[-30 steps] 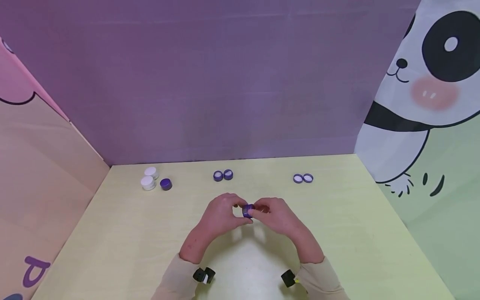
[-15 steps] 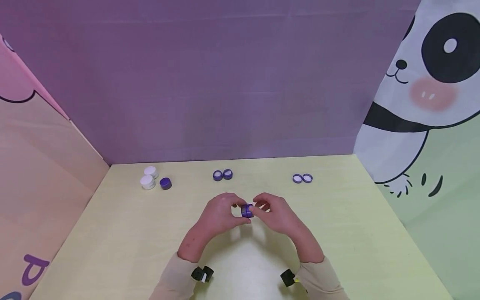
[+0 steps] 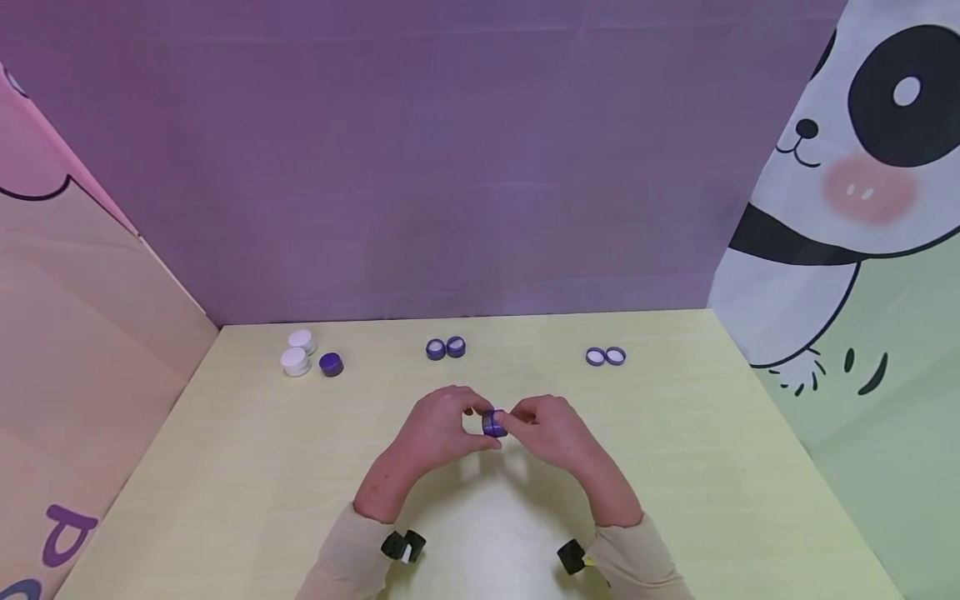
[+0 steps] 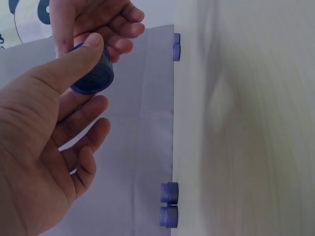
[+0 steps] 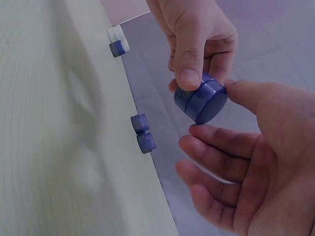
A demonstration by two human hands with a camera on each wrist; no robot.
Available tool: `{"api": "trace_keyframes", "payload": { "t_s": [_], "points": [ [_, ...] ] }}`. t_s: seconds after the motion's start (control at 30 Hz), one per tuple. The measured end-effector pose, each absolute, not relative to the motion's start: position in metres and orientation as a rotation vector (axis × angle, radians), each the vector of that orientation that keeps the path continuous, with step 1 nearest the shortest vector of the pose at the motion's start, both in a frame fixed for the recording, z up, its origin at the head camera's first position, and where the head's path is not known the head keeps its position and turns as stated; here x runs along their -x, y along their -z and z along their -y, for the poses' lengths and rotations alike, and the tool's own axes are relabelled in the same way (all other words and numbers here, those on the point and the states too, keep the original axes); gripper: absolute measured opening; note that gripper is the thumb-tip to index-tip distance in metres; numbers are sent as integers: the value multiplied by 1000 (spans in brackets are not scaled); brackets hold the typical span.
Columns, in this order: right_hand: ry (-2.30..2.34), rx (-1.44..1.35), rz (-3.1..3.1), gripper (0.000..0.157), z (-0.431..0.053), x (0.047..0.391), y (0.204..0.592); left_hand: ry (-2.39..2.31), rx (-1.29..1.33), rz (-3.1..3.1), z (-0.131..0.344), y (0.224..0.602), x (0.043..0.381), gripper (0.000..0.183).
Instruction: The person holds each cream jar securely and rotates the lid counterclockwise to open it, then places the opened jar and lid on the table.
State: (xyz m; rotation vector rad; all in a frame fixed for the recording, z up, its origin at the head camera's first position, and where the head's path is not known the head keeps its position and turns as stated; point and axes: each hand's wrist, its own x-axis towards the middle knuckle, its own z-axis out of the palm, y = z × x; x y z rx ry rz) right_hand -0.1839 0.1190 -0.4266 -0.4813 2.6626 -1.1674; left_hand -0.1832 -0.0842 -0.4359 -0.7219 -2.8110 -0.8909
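A small purple screw-top jar point(image 3: 492, 424) is held over the table between both hands. My left hand point(image 3: 442, 429) grips its body, with the thumb on one side and fingers on the other. In the right wrist view a seam separates the body from the smooth purple lid point(image 5: 209, 105). My right hand point(image 3: 553, 433) pinches the lid's edge with thumb and index finger, its other fingers loosely bent beside it. The left wrist view shows the jar's round base facing the camera.
Two white-lidded jars point(image 3: 296, 362) and a purple-lidded jar point(image 3: 331, 364) stand at the back left. Two open purple jars point(image 3: 446, 348) sit at the back middle. Two upturned purple lids point(image 3: 605, 357) with white insides lie at the back right. A purple wall point(image 3: 465, 167) rises behind the table.
The right fingers lifted away from the lid half a second ago, and now they are back around its edge. The left hand and jar stay nearly in place.
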Motion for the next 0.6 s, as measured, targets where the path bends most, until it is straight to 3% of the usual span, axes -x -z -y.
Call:
{"api": "trace_keyframes", "payload": {
  "t_s": [0.2,0.47,0.6],
  "points": [
    [1324,608,-2584,17,-122,185,428,900,729,2820,85,436,183,35],
    [1419,648,-2569,33,-121,183,426,913,739,2823,87,437,185,35],
    [1410,551,-2564,30,-119,183,427,929,742,2807,88,436,185,35]
  ]
}}
